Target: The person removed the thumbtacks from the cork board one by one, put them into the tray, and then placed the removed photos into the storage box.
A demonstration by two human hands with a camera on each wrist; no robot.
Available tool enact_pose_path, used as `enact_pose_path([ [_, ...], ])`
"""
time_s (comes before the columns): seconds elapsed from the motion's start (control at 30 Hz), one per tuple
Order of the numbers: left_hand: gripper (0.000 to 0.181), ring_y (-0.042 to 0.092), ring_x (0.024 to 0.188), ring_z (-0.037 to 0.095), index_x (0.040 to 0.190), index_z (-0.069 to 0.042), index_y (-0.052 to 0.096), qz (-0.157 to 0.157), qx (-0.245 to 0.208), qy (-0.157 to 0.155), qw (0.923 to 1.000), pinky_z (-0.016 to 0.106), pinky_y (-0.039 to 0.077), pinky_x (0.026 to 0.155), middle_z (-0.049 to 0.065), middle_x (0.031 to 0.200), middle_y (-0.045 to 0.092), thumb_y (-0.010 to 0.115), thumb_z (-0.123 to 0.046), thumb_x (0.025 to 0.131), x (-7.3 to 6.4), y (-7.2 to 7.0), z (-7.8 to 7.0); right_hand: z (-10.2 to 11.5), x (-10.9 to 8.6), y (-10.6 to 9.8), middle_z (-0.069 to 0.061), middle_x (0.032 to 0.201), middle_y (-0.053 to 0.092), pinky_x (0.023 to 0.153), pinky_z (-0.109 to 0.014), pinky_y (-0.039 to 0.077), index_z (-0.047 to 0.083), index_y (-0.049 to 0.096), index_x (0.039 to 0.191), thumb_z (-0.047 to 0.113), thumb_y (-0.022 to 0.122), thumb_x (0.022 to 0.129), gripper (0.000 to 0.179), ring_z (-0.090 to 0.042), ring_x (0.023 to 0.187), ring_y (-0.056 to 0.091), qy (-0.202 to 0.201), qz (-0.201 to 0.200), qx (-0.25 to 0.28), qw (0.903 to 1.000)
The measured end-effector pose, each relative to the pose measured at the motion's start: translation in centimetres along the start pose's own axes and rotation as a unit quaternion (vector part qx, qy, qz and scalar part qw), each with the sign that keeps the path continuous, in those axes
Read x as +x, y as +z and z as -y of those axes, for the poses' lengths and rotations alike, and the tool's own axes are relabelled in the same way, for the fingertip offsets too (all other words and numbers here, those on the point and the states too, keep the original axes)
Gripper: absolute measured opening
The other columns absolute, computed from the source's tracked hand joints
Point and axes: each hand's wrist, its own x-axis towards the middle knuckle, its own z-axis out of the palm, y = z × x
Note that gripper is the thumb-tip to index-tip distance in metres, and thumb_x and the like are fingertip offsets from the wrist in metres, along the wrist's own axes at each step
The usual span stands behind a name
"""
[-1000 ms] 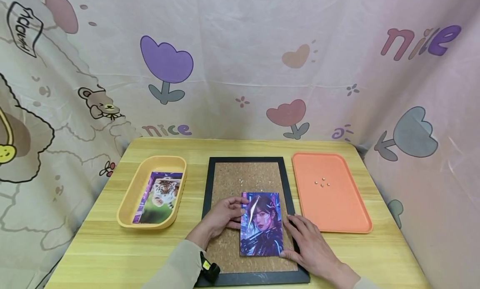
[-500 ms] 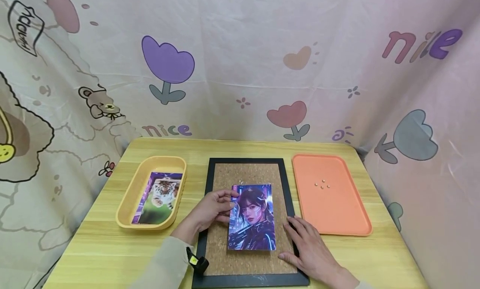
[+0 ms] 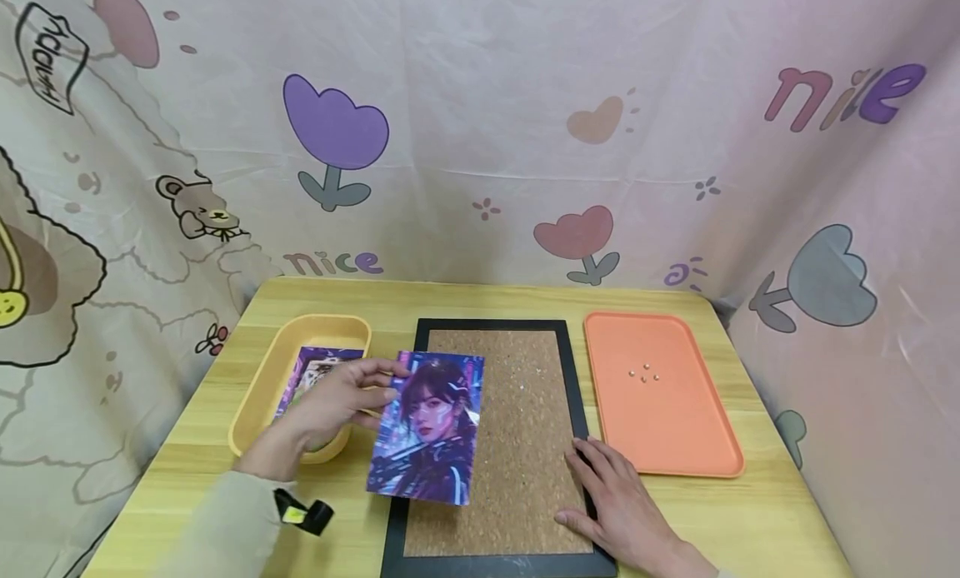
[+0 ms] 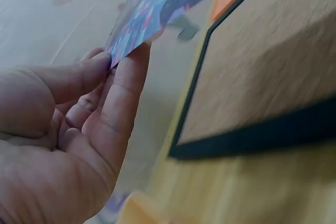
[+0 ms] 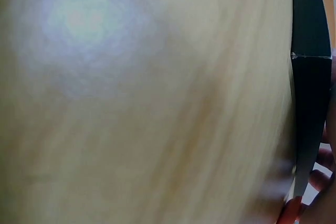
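Note:
A purple-blue picture card (image 3: 429, 432) with a dark-haired figure is pinched at its left edge by my left hand (image 3: 333, 407). The card is raised above the left side of the black-framed cork board (image 3: 517, 461). In the left wrist view, thumb and fingers grip one corner of the picture card (image 4: 149, 17). My right hand (image 3: 621, 507) rests on the right side of the board's frame, fingers loosely extended and holding nothing. The left forearm partly covers a yellow tray (image 3: 251, 411) and the tiger picture card (image 3: 313, 374) lying in it.
On the right lies an orange tray (image 3: 667, 428) with several small round beads (image 3: 645, 374). Tiny bright specks dot the upper cork. A wooden table (image 3: 765, 520) carries everything, and a patterned curtain (image 3: 465, 128) hangs behind it.
My left hand has lifted the picture card off the cork board and carried it left, toward the yellow tray. My right hand has released the card's edge and stays at the frame.

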Motion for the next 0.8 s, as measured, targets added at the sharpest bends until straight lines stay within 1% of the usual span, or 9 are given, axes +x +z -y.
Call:
enact_pose_path([
  [0.1, 0.032, 0.071, 0.090, 0.020, 0.137, -0.006, 0.063, 0.004, 0.014, 0.012, 0.9998, 0.039, 0.066, 0.075, 0.008, 0.113, 0.066, 0.061, -0.006, 0.105, -1.0, -3.2, -0.7, 0.1, 0.0, 0.1, -0.010, 0.157, 0.052, 0.110, -0.061, 0.045, 0.015, 0.060, 0.150, 0.071, 0.061, 0.096, 0.078, -0.037, 0.144, 0.047, -0.003, -0.011, -0.005, 0.9999],
  [0.2, 0.029, 0.068, 0.089, 0.015, 0.133, -0.015, 0.066, -0.005, 0.032, 0.017, 0.9993, 0.036, 0.066, 0.073, 0.001, 0.109, 0.067, 0.060, -0.006, 0.106, -2.0, -6.6, -0.9, 0.1, -0.1, 0.2, -0.009, 0.156, 0.053, 0.109, -0.059, 0.045, 0.015, 0.060, 0.150, 0.071, 0.061, 0.096, 0.078, -0.036, 0.143, 0.047, -0.006, -0.019, -0.013, 0.9997],
  [0.27, 0.030, 0.066, 0.089, 0.014, 0.132, -0.021, 0.067, -0.016, 0.044, 0.017, 0.9988, 0.035, 0.066, 0.074, -0.002, 0.106, 0.067, 0.060, -0.007, 0.107, -2.5, -8.6, -0.9, 0.1, -0.1, 0.2, -0.009, 0.156, 0.053, 0.109, -0.058, 0.045, 0.015, 0.060, 0.150, 0.072, 0.061, 0.095, 0.079, -0.035, 0.143, 0.047, -0.006, -0.019, -0.018, 0.9996],
  [0.33, 0.030, 0.066, 0.091, 0.014, 0.132, -0.023, 0.067, -0.024, 0.056, 0.019, 0.9980, 0.035, 0.066, 0.075, -0.004, 0.106, 0.068, 0.060, -0.007, 0.107, -3.0, -10.5, -0.9, 0.1, -0.1, 0.3, -0.009, 0.157, 0.052, 0.110, -0.058, 0.044, 0.015, 0.060, 0.150, 0.073, 0.060, 0.095, 0.080, -0.035, 0.144, 0.047, -0.003, -0.014, -0.019, 0.9997],
  [0.4, 0.030, 0.069, 0.092, 0.015, 0.132, -0.022, 0.067, -0.026, 0.059, 0.017, 0.9978, 0.036, 0.066, 0.077, -0.005, 0.107, 0.071, 0.059, -0.007, 0.107, -3.4, -12.1, -0.7, 0.2, -0.1, 0.2, -0.009, 0.158, 0.051, 0.111, -0.058, 0.044, 0.015, 0.059, 0.151, 0.074, 0.059, 0.095, 0.081, -0.035, 0.145, 0.046, 0.003, -0.005, -0.017, 0.9998],
  [0.5, 0.030, 0.073, 0.095, 0.018, 0.133, -0.022, 0.066, -0.023, 0.065, 0.009, 0.9976, 0.039, 0.066, 0.080, -0.005, 0.111, 0.073, 0.058, -0.009, 0.108, -3.6, -14.1, -0.5, 0.1, 0.0, 0.1, -0.009, 0.160, 0.049, 0.113, -0.059, 0.043, 0.016, 0.057, 0.153, 0.076, 0.056, 0.095, 0.083, -0.036, 0.147, 0.045, 0.013, 0.013, -0.009, 0.9998],
  [0.6, 0.031, 0.074, 0.097, 0.019, 0.134, -0.023, 0.065, -0.025, 0.071, 0.000, 0.9971, 0.041, 0.066, 0.082, -0.006, 0.113, 0.073, 0.057, -0.008, 0.108, -3.7, -15.8, -0.1, 0.2, 0.0, 0.1, -0.010, 0.161, 0.048, 0.115, -0.060, 0.041, 0.016, 0.055, 0.154, 0.076, 0.055, 0.095, 0.084, -0.037, 0.148, 0.043, 0.020, 0.026, -0.005, 0.9994],
  [0.7, 0.034, 0.074, 0.098, 0.017, 0.133, -0.026, 0.066, -0.025, 0.069, -0.007, 0.9972, 0.041, 0.066, 0.081, -0.008, 0.114, 0.073, 0.057, -0.006, 0.108, -3.8, -17.3, 0.3, 0.2, 0.0, 0.1, -0.010, 0.160, 0.049, 0.114, -0.060, 0.041, 0.016, 0.056, 0.154, 0.076, 0.055, 0.095, 0.084, -0.037, 0.148, 0.044, 0.021, 0.025, -0.010, 0.9994],
  [0.8, 0.035, 0.074, 0.098, 0.017, 0.132, -0.027, 0.067, -0.020, 0.062, -0.010, 0.9978, 0.041, 0.066, 0.081, -0.007, 0.113, 0.073, 0.055, -0.004, 0.108, -3.9, -18.3, 0.9, 0.2, 0.0, 0.1, -0.010, 0.159, 0.049, 0.113, -0.061, 0.042, 0.015, 0.056, 0.153, 0.075, 0.055, 0.096, 0.083, -0.037, 0.147, 0.045, 0.016, 0.019, -0.021, 0.9995],
])
